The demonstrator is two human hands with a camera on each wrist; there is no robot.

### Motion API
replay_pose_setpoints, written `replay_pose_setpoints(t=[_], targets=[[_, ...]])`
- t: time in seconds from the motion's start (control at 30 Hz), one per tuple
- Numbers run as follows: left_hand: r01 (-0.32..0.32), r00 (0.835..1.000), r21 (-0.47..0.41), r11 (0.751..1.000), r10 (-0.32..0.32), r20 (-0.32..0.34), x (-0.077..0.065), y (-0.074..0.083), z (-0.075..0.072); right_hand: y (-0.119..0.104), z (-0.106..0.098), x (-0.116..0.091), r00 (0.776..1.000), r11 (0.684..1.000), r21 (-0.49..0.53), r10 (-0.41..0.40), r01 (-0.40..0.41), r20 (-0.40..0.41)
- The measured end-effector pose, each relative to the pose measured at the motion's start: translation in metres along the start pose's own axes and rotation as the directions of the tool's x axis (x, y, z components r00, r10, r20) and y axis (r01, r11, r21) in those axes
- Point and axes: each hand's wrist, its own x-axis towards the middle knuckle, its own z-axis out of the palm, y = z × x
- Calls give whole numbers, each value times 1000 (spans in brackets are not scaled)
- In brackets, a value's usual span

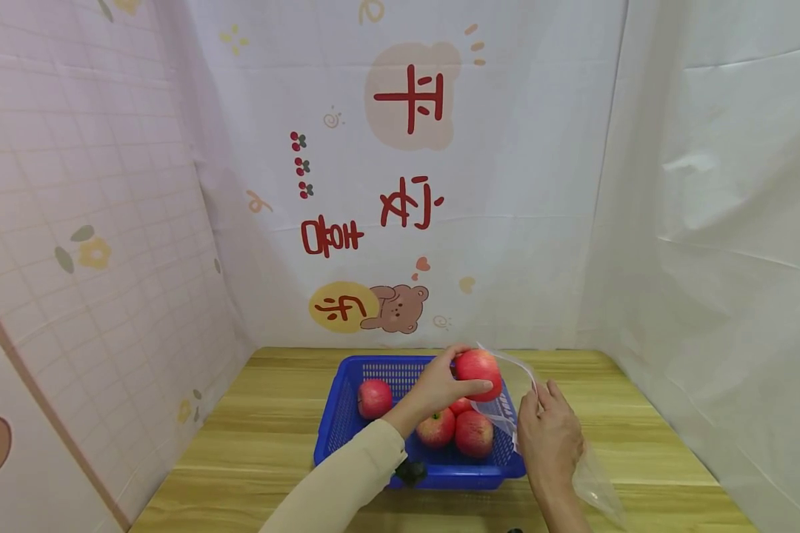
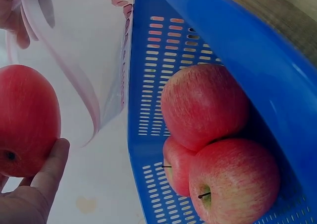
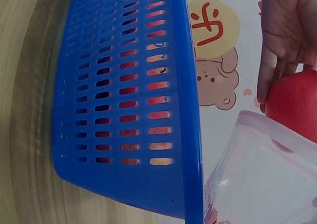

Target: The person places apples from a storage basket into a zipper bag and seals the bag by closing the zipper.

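- The left hand (image 1: 440, 385) is clamped on a red apple (image 1: 478, 375), thumb along the near side, fingers round the far left, and here it is, held above the far right part of the blue basket (image 1: 467, 477).
- Across to the right, the right hand (image 1: 552, 433) has its fingers curled on the rim of a clear bag (image 1: 596, 481), whose body trails away near and right over the table (image 1: 667, 474).
- And this is the relation everything seems to hinge on: apple to the left, bag mouth immediately to its right, gaping leftward at the fruit. Seen from the right wrist, the rim cuts across the front of the apple; whether the two touch, one cannot tell.
- The apple's long axis? Barely a question, it is so round, though the left wrist view shows it a little taller than wide, a dark hollow towards the palm end.
- Nearer hand: the left has the apple outright, the right sits beyond the rim, so the gap between the hands looks like the one to judge.
- Down below, three apples (image 1: 435, 429) cluster in the basket's right half, a lone apple (image 1: 375, 400) at its far left.
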Motion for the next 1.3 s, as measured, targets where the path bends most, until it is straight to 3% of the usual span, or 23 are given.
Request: replay_pose_setpoints(t=[0.47,0.77,1.03,1.3], targets=[[17,1000,-23,1000,-17,5,5,-1,17,0,1,1,999,999,8,-32,32,-15],[6,1000,38,999,-5,-25,7,1,27,-1,0,1,1000,1000,2,-20,20,4],[-19,1000,72,997,21,-16,11,-4,36,-1,2,1,999,999,2,-42,42,-5],[-88,996,116,989,90,-11,13,-5,44,-1,2,1,999,999,11,-48,48,-14]])
